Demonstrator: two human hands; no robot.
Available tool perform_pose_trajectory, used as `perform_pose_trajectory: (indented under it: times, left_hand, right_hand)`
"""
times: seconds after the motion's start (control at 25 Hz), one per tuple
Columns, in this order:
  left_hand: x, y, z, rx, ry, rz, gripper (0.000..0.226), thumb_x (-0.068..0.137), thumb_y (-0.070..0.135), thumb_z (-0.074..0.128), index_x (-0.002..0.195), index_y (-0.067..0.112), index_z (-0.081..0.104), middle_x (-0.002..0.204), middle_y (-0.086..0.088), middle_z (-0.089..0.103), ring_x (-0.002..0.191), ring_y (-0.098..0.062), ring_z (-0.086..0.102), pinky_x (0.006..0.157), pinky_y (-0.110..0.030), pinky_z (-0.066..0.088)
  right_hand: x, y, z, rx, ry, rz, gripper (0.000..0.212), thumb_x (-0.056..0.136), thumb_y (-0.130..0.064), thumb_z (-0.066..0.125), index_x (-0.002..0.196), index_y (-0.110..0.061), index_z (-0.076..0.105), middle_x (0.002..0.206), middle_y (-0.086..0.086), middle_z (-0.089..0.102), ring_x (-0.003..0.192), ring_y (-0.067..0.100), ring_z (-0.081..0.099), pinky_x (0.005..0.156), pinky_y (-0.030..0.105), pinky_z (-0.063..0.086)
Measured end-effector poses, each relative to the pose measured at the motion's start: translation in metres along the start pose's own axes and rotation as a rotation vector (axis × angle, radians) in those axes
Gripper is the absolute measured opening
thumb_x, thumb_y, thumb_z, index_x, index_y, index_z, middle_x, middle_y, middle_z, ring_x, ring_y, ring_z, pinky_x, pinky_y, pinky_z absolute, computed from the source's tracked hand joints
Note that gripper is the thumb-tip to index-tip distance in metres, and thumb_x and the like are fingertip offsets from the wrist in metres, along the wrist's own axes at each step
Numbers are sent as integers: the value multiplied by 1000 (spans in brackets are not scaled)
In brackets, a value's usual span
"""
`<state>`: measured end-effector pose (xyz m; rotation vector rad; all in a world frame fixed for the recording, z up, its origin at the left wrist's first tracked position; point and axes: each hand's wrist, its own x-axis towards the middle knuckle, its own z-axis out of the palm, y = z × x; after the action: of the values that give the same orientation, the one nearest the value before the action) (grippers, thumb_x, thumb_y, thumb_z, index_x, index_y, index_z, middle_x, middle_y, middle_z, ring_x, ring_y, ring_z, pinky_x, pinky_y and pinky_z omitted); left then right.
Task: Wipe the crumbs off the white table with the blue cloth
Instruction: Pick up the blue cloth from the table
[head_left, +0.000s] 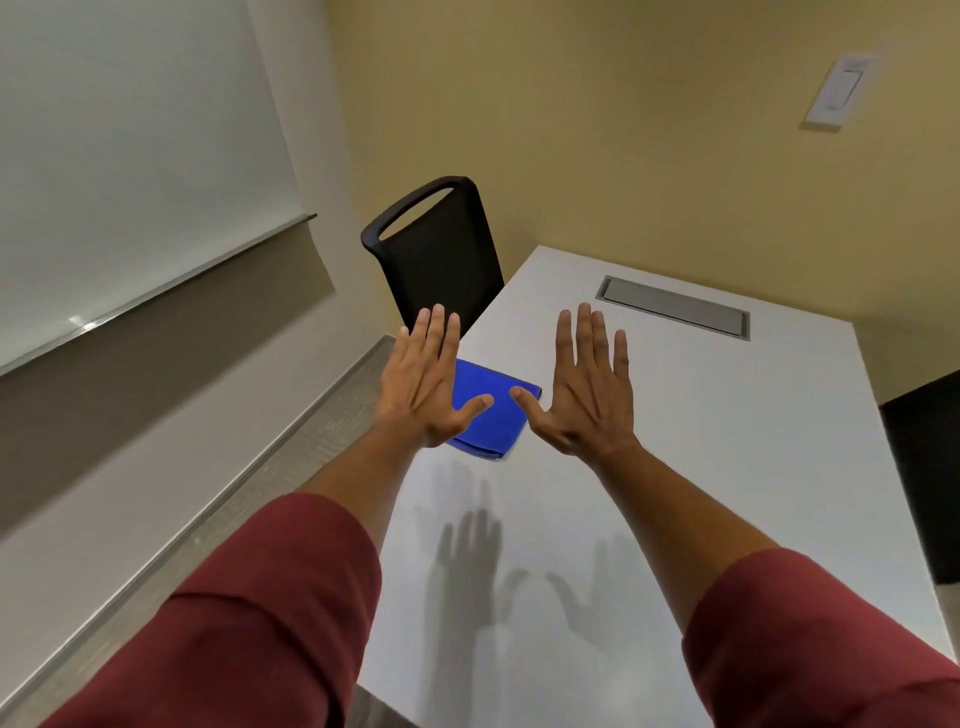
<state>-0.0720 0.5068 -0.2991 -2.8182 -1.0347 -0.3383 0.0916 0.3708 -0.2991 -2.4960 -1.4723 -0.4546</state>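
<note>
A folded blue cloth (491, 415) lies near the left edge of the white table (727, 441). My left hand (428, 379) hovers above the table, flat, palm down, fingers spread, covering the cloth's left part. My right hand (587, 387) is held the same way just right of the cloth, its thumb tip over the cloth's right corner. Both hands hold nothing and cast shadows on the tabletop nearer to me. Crumbs are too small to make out on the table.
A black mesh chair (436, 249) stands at the table's far left corner. A grey cable hatch (675, 306) is set into the far tabletop. Another dark chair (924, 483) sits at the right edge. A whiteboard (130, 156) hangs on the left wall.
</note>
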Motion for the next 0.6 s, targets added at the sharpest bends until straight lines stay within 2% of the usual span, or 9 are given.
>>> perform_pose_trajectory:
  times: [0.32, 0.6]
  left_hand:
    - [73, -61, 88, -84, -128, 160, 106, 82, 80, 21, 155, 9, -9, 164, -15, -8, 152, -29, -7, 123, -46, 2]
    - [128, -92, 156, -122, -214, 242, 106, 83, 79, 25, 155, 6, -2, 164, -17, 1, 152, -31, 1, 123, -45, 8]
  right_hand:
    - [52, -15, 78, -43, -124, 155, 103, 83, -75, 29, 157, -10, -2, 165, 17, -6, 152, 32, -8, 122, 52, -1]
    - [86, -19, 140, -5, -230, 259, 98, 89, -67, 40, 157, -9, -1, 165, 16, 0, 153, 31, -2, 123, 48, -3]
